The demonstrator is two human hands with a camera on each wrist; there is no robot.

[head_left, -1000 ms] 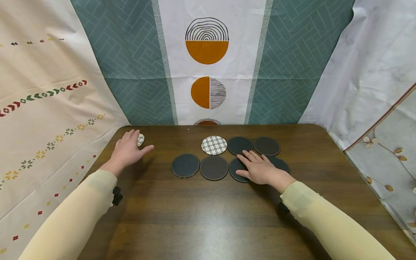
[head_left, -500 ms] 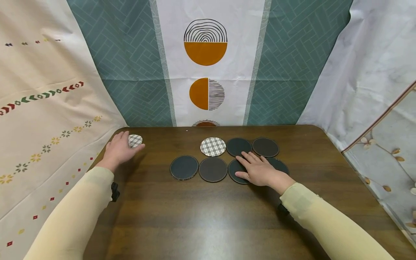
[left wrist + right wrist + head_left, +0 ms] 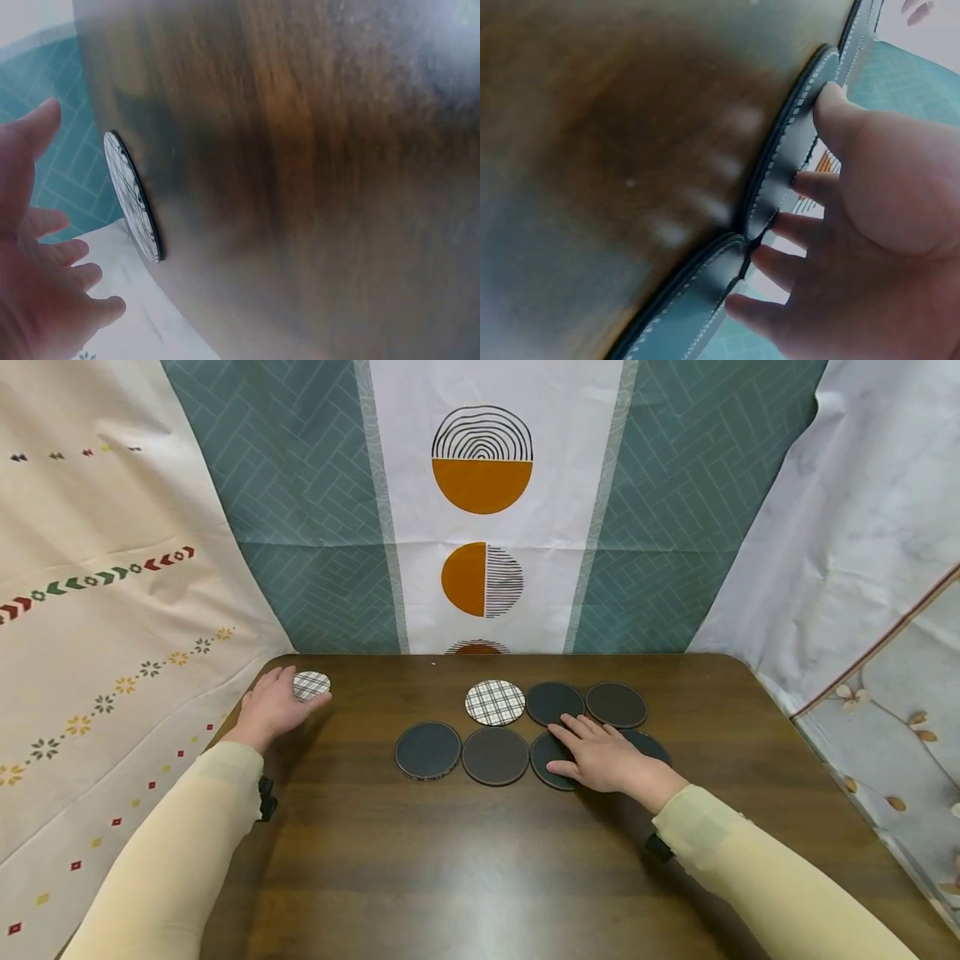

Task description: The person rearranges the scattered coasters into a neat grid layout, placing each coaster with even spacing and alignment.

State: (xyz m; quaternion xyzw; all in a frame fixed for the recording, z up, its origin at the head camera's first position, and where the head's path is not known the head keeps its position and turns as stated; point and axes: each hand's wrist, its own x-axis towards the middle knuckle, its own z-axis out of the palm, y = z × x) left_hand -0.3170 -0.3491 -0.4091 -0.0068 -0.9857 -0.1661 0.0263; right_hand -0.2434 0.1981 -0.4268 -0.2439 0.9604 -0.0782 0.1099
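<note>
Two hands on a wooden table (image 3: 450,860) of round coasters

At the far left corner the left hand (image 3: 272,708) lies relaxed and unclenched beside a small plaid coaster (image 3: 311,685), fingers at its edge, grasping nothing. Mid-table sit a dark coaster (image 3: 427,750), a brown one (image 3: 495,756) and a larger plaid coaster (image 3: 494,702). The right hand (image 3: 600,756) rests flat, fingers straight, on a dark coaster (image 3: 546,758)

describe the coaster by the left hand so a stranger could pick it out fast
Start at the dark wooden table and go to its far left corner. There the left hand rests beside a small plaid coaster. It lies alone, apart from the coaster cluster at mid-table, and looks smaller than the one plaid coaster there.
</note>
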